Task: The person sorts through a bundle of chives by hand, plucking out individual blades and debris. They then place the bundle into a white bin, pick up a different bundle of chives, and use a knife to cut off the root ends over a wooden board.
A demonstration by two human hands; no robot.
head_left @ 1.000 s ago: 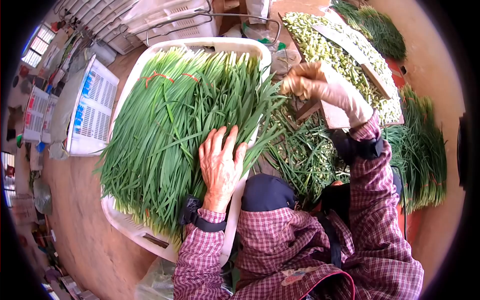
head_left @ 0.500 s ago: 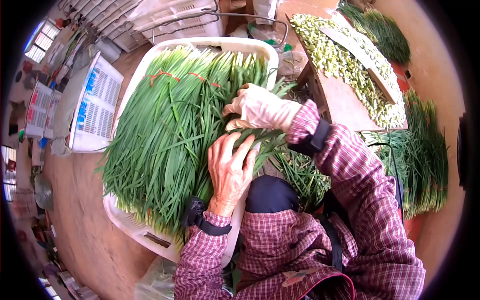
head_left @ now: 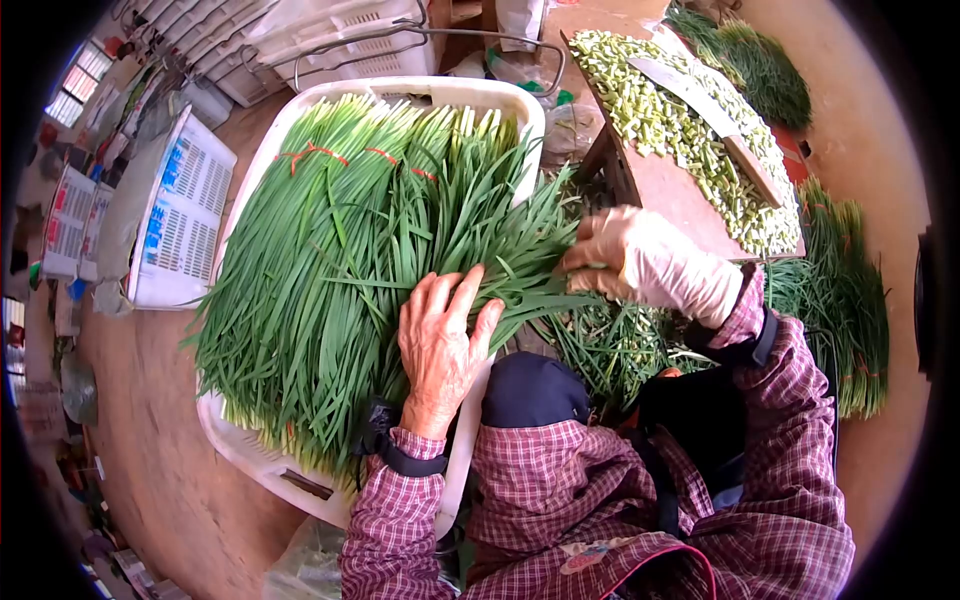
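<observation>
Bundles of green garlic chives with pale stem ends fill a white plastic crate. Red ties circle some bundles near the top. My bare left hand rests on the leaves at the crate's right side, fingers stretched out. My right hand, in a pale glove, is beyond the crate's right rim, at the leaf tips that fan out there. Its fingers are bent inward and slightly blurred; what lies between them is hidden.
At upper right, a board carries chopped pale-green pieces and a cleaver. More chive bundles stand along the right wall. Loose leaves lie below my right hand. A white crate stands at left.
My right hand has moved right and down from among the chives to their leaf tips past the rim. Leaves now fan out to the right. My left hand stays on the bundle.
</observation>
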